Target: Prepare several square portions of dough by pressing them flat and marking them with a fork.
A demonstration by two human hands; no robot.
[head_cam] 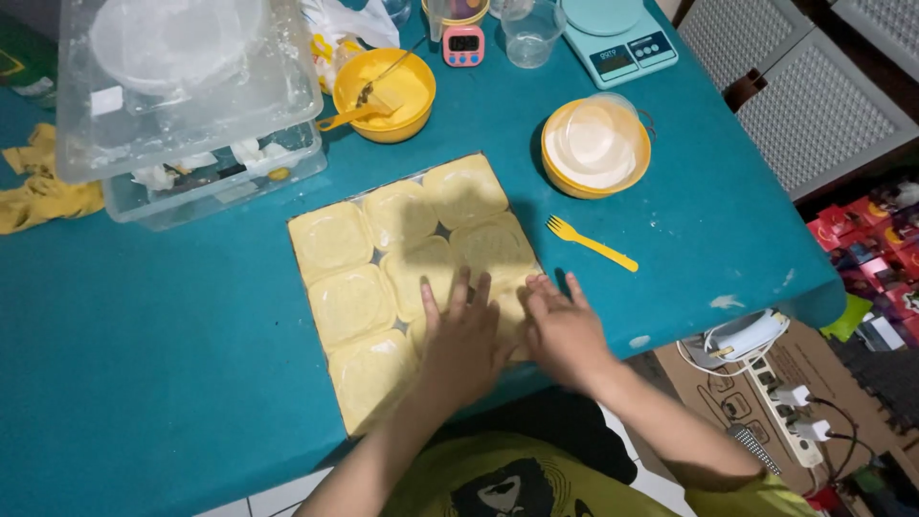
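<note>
Seen from above, a person leans over a bench covered in a teal cloth [191, 316], both bare hands laid flat on a square sheet of pale yellow dough rounds [402, 278] set close to the near edge, within easy reach. The rounds lie side by side in rows, edges touching or almost so, with small dark gaps at the corners where they meet. The left hand [464, 335] rests palm down with fingers spread over the rounds in the near right part of the sheet; the right hand [565, 330] lies just beside it, also palm down with fingers spread, over the sheet's near right corner. Neither hand pinches or grips anything; the flat, open pose reads as pressing or smoothing the dough. A small yellow plastic fork [591, 243] lies on the cloth to the right of the sheet, apart from it. Further back, a yellow bowl holding a clear plastic lid [595, 146] sits near the fork, and a second yellow bowl with a brush and a utensil resting in it [385, 93] stands just beyond the sheet's far edge, close at hand. A clear plastic storage box with its lid askew [191, 105] fills the far left, a crumpled yellow cloth [38, 187] beside it. A small pink digital timer [463, 44], a clear glass [531, 33] and a pale blue kitchen scale [617, 38] line the far edge.
</note>
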